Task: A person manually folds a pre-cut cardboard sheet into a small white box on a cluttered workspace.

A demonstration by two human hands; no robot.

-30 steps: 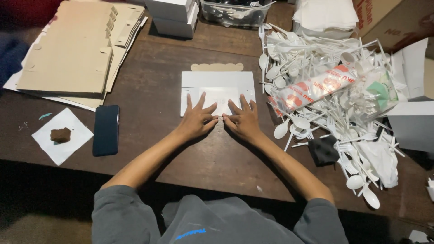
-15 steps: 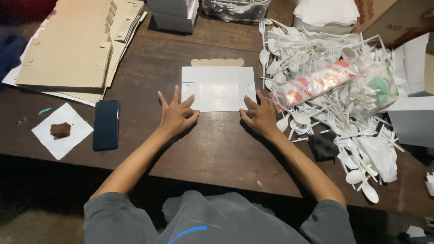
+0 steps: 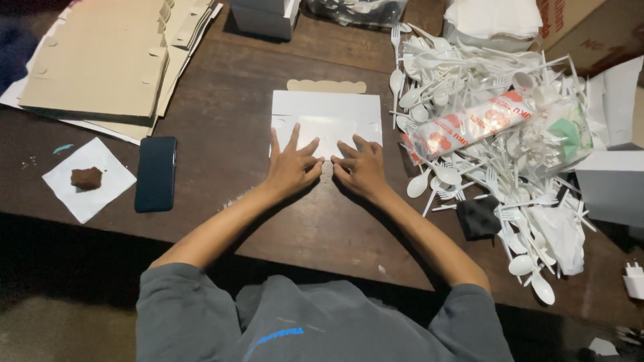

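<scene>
While both hands lie flat with fingers spread, the left hand point(image 3: 290, 167) and right hand point(image 3: 362, 169) press side by side on the near edge of a flat white cardboard box point(image 3: 327, 121) on the table point(image 3: 221, 121), beside a heap of white plastic spoons point(image 3: 483, 134).

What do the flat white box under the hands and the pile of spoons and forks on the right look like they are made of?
The flat white box looks like thin paperboard: matte white face, a tan scalloped flap showing at its far edge, creased lines. Both hands, left hand and right hand, press flat on it. The spoons and forks look like white plastic: thin, slightly glossy, all alike.
</scene>
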